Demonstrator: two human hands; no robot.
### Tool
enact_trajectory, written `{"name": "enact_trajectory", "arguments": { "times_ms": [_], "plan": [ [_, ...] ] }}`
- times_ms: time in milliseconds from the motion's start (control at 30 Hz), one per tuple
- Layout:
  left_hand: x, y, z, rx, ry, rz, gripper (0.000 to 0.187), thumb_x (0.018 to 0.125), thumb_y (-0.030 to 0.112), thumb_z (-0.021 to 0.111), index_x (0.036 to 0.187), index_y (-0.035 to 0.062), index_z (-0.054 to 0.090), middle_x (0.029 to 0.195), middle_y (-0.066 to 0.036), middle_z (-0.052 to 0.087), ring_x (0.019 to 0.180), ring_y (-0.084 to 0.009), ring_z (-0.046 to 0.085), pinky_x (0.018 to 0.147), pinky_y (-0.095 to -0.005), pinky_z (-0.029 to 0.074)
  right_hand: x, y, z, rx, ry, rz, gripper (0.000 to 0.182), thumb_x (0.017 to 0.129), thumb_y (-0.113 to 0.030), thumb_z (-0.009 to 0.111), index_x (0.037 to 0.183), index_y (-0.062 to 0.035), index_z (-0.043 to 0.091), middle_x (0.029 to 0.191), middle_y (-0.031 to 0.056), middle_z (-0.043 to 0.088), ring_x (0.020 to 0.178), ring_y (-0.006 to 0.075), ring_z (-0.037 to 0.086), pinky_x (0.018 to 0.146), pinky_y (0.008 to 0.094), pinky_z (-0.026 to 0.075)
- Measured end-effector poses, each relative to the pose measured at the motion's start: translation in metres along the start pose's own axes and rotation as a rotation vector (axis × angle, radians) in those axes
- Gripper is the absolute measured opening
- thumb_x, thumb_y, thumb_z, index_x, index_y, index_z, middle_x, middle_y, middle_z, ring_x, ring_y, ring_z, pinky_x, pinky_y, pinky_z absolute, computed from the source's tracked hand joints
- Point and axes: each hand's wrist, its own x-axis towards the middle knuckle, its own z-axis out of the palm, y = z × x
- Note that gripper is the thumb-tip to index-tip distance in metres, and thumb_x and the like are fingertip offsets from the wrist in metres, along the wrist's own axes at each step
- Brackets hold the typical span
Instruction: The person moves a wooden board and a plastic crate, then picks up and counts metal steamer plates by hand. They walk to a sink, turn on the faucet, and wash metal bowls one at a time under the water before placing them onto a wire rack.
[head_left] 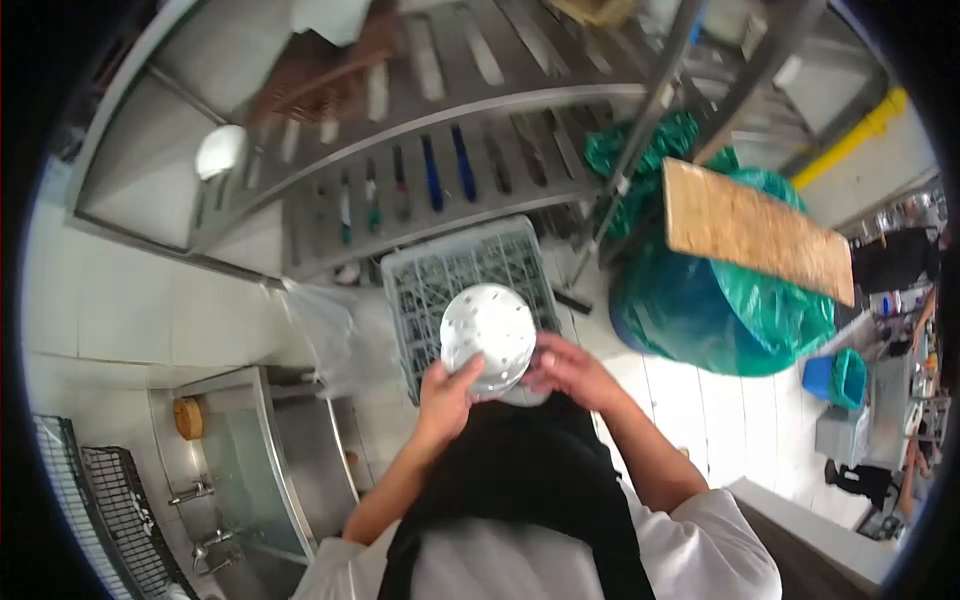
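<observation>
Small white plates (pixel 488 325) with dark speckles, at least two of them overlapping, are held in front of the black apron. My left hand (pixel 449 398) grips their lower left edge, with the thumb over the top plate. At their lower right edge is my right hand (pixel 572 370), its fingers curled against the rim. Beneath the plates stands a grey dish rack (pixel 400 275) with a grid of compartments, partly hidden by the plates and hands.
Steel shelves (pixel 330 155) holding knives and other utensils run across the top. On the right, a wooden board (pixel 755 230) lies on a large bin with a green liner (pixel 760 320). A steel sink (pixel 245 470) is lower left, and clear plastic (pixel 335 335) hangs beside the rack.
</observation>
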Motion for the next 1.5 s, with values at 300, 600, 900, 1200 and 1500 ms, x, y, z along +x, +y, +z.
{"name": "enact_trajectory", "arguments": {
  "times_ms": [300,600,900,1200,1500],
  "plan": [
    [0.037,-0.041,0.106,0.358,-0.330,-0.276,0.033,0.089,0.015,0.060,0.118,0.0013,0.052,0.107,-0.011,0.062,0.092,-0.0196,0.064,0.073,-0.0351,0.058,-0.074,-0.029,-0.071,0.005,0.340,-0.136,0.017,0.089,-0.012,0.060,0.105,-0.0085,0.059,0.089,-0.0027,0.064,0.078,0.0063,0.060,0.063,0.0214,0.051],
    [0.061,-0.098,0.106,0.439,-0.405,-0.483,0.050,0.087,0.012,0.061,0.129,0.0085,0.033,0.123,-0.011,0.045,0.107,-0.0248,0.052,0.072,-0.0404,0.058,-0.103,0.008,-0.069,-0.287,0.704,-0.133,0.018,0.089,-0.007,0.058,0.106,-0.0052,0.053,0.087,0.0011,0.059,0.075,0.0092,0.056,0.063,0.0245,0.050],
    [0.075,-0.112,0.150,0.523,-0.546,-0.380,0.063,0.085,0.006,0.056,0.139,0.0125,0.023,0.127,-0.016,0.040,0.107,-0.0313,0.052,0.069,-0.0428,0.058,-0.119,0.004,-0.087,-0.215,0.849,-0.056,0.022,0.088,-0.006,0.058,0.109,-0.0035,0.051,0.094,0.0050,0.059,0.082,0.0126,0.059,0.061,0.0265,0.053],
    [0.131,-0.105,0.274,0.820,-0.687,0.277,0.064,0.086,0.004,0.056,0.142,0.0123,0.026,0.124,-0.013,0.045,0.109,-0.0208,0.051,0.086,-0.0332,0.049,-0.133,-0.083,-0.171,-0.671,1.112,-0.437,0.020,0.085,-0.005,0.060,0.104,-0.0030,0.054,0.081,0.0025,0.058,0.071,0.0107,0.052,0.063,0.0259,0.045],
    [0.213,-0.159,0.415,0.640,-0.587,0.553,0.078,0.084,0.005,0.064,0.145,0.0051,0.015,0.129,-0.013,0.041,0.114,-0.0207,0.049,0.097,-0.0337,0.041,-0.140,-0.181,-0.311,-0.602,1.014,-0.620,0.029,0.083,-0.003,0.061,0.111,-0.0034,0.053,0.096,0.0159,0.063,0.086,0.0263,0.063,0.074,0.0338,0.049]
  ]
}}
